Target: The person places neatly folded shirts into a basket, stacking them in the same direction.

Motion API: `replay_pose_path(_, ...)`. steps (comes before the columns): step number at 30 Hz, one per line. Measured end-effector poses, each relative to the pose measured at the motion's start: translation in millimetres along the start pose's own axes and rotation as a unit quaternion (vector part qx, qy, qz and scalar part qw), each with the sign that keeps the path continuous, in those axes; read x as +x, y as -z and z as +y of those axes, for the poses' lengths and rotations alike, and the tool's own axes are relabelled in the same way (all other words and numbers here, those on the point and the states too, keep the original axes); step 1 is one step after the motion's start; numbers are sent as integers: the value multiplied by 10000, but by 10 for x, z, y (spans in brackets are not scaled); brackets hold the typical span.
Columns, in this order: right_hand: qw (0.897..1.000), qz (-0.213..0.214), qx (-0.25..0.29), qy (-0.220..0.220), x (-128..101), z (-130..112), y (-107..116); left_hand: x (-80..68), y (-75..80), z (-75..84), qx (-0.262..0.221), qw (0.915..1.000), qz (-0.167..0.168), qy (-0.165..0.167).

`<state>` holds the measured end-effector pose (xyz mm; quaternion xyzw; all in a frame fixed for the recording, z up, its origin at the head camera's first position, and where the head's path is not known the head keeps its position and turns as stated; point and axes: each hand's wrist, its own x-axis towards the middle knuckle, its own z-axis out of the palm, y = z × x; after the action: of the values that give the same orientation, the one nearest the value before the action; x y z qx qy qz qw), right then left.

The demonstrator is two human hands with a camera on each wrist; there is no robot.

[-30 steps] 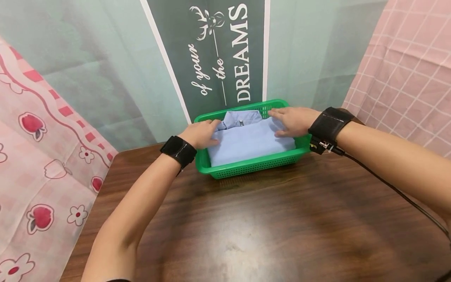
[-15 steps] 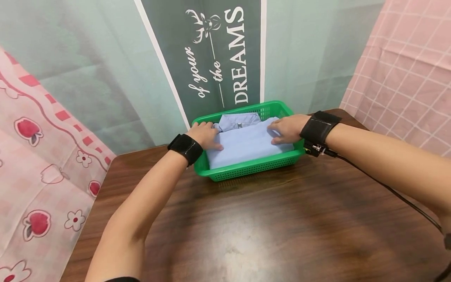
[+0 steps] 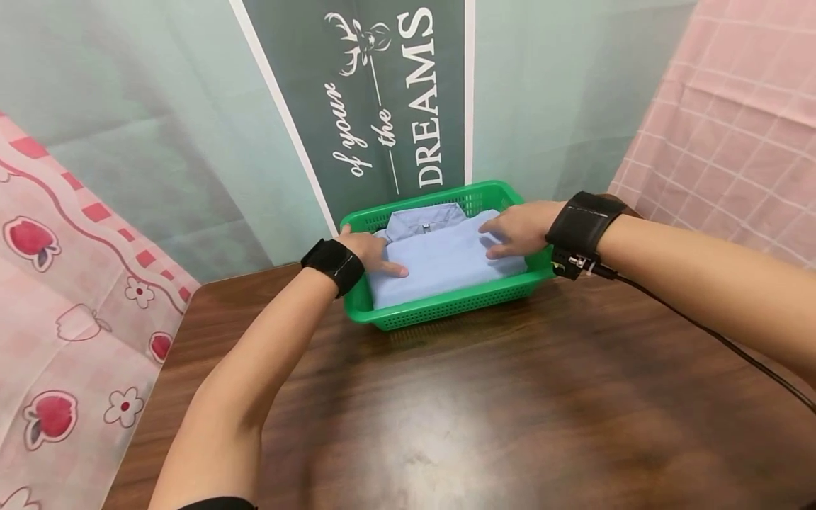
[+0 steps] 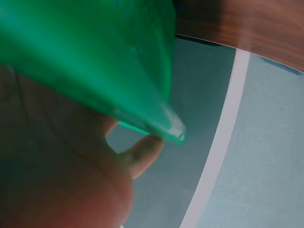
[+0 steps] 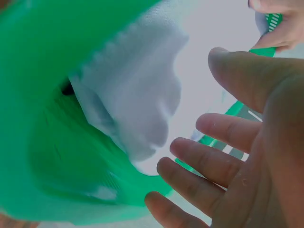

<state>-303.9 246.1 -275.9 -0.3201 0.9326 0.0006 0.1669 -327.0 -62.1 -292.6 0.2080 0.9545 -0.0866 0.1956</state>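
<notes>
A folded light blue collared shirt (image 3: 440, 258) lies in a green plastic basket (image 3: 459, 305), its collar toward the back. Over the basket's left end is my left hand (image 3: 367, 250), thumb extended across the shirt and a finger at the left rim. In the left wrist view, the green rim (image 4: 109, 90) covers part of that hand. My right hand (image 3: 524, 228) is over the shirt's right side. The right wrist view shows its fingers (image 5: 204, 161) spread and fairly straight, with nothing between them; whether the tips touch the cloth I cannot tell.
The basket stands near the back edge of a dark brown wooden table (image 3: 395, 404). Behind it hangs a green curtain (image 3: 542, 92) with white lettering. Patterned pink cloths hang at the left (image 3: 70, 333) and right (image 3: 720, 134). A black cable (image 3: 695, 324) trails from the right wrist strap.
My left hand has shifted onto the basket's left end, its thumb reaching further over the shirt. My right hand has come slightly inward over the shirt. Basket and shirt appear unmoved, apart from camera motion.
</notes>
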Motion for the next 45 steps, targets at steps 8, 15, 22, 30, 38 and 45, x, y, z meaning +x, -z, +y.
replay_pose_path(8, 9998, -30, 106, 147, 16, 0, -205, -57, 31, -14, -92, 9997, 61, -232)
replay_pose_path(15, 9992, 29, 154, 359, -146, -18, 15, -295, 201, 161, 115, 9934, 202, -1124)
replay_pose_path(22, 9977, -151, 169, 635, -158, -31, -51, -266, 91, 257, 402, 9910, -284, -1244)
replay_pose_path(30, 9973, 18, 292, 675, -176, 0, -109, -262, 62, 287, 391, 9920, -328, -1154)
replay_pose_path(38, 9930, 967, 373, 570, -377, 36, -114, -504, 180, 135, -428, 9880, 626, -1347)
replay_pose_path(45, 9682, 2386, 637, 408, -684, -90, -155, -1018, 67, 32, -1622, 9166, 3176, -1807)
